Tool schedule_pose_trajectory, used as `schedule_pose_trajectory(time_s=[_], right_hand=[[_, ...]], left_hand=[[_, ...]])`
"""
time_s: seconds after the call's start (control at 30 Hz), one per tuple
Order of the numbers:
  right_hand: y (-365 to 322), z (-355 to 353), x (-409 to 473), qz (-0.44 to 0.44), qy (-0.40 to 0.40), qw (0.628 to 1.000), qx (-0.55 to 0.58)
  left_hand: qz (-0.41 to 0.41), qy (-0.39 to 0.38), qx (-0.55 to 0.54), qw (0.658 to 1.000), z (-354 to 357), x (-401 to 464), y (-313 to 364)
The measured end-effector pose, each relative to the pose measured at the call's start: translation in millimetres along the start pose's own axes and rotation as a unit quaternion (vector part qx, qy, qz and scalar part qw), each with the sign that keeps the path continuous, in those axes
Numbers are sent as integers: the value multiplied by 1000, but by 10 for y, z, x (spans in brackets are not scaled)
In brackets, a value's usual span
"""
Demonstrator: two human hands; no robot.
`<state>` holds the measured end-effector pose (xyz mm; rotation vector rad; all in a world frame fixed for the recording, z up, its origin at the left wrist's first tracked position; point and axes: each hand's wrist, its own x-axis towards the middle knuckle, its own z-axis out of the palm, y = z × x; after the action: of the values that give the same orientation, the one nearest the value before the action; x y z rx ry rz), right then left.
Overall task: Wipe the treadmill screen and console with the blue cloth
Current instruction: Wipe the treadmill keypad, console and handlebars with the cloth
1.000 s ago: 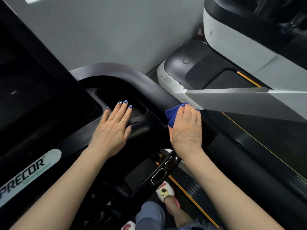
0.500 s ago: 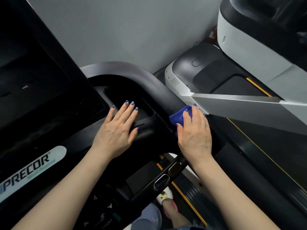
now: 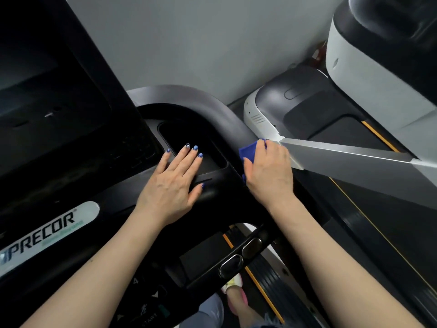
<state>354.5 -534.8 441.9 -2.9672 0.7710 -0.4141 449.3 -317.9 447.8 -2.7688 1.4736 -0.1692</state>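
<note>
The black treadmill console (image 3: pixel 212 185) fills the left and middle, with its dark screen (image 3: pixel 47 95) at the upper left. My right hand (image 3: pixel 269 171) lies palm down on the blue cloth (image 3: pixel 249 151) and presses it against the console's curved right rail (image 3: pixel 212 100). Only the cloth's left edge shows past my thumb and fingers. My left hand (image 3: pixel 175 183) rests flat on the console beside a recessed tray (image 3: pixel 189 136), fingers straight and together, holding nothing.
A white Precor logo plate (image 3: pixel 42 235) sits at the lower left. A neighbouring white and grey treadmill (image 3: pixel 378 86) stands at the right, its silver rail (image 3: pixel 343 157) touching my right fingertips. Metal grip sensors (image 3: pixel 241 256) and my feet lie below.
My right hand has slid the cloth a little farther forward along the rail, toward the silver rail. My left hand stays flat on the console.
</note>
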Motion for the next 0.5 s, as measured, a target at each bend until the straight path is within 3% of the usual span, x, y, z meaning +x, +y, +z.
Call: schedule_pose_trajectory(time_s=[0.17, 0.33, 0.5], right_hand=[[35, 53, -242, -95, 0, 994, -48], [-218, 124, -32, -38, -27, 996, -76], [-1, 108, -171, -147, 13, 987, -66]], left_hand=[[-5, 0, -4, 1000, 1, -3, 0], [3, 5, -6, 1000, -13, -9, -21], [-13, 24, -24, 999, -76, -59, -65]])
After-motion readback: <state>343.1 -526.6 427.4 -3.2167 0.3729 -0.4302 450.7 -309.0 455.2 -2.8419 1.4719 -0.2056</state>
